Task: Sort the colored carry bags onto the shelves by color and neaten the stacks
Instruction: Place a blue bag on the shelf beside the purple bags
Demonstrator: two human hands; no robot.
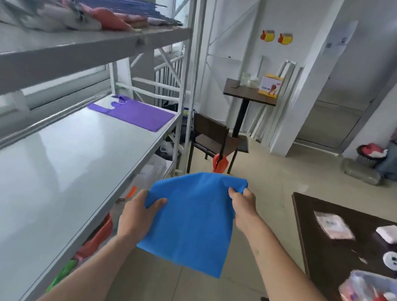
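Both hands, left (pixel 136 214) and right (pixel 242 200), had a pinching grip on a blue bag (pixel 192 216) beside the grey shelf (pixel 62 155); a purple bag (pixel 133 113) lay at its far end, a dark worktop (pixel 327 247) to the right.

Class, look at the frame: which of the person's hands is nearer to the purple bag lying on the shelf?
Left. The left hand grips the blue bag on the shelf side, below the purple bag; the right hand holds the corner away from the shelf.

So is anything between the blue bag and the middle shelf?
Nothing visible. Both hands hold the blue bag over the floor beside the middle shelf; its near surface is bare, and purple bags lie at the far end.
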